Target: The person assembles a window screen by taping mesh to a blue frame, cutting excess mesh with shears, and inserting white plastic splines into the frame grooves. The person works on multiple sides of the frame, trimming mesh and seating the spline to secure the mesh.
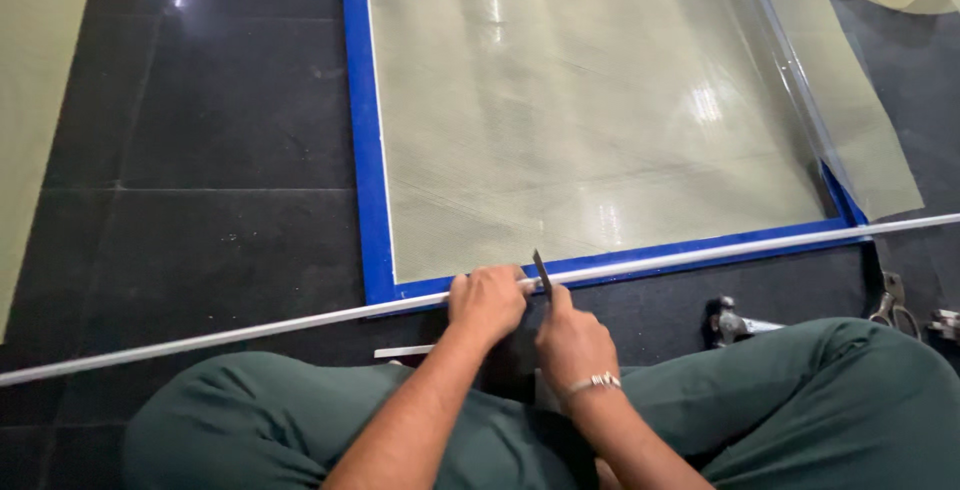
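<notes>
left hand (487, 302) gripping white rod (250, 329), right hand (570, 342) (holding blade (541, 270))

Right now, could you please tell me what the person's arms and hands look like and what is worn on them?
Both forearms are bare, with no sleeves in view. The right hand has a silver chain bracelet at the wrist. The left hand wears nothing visible.
</notes>
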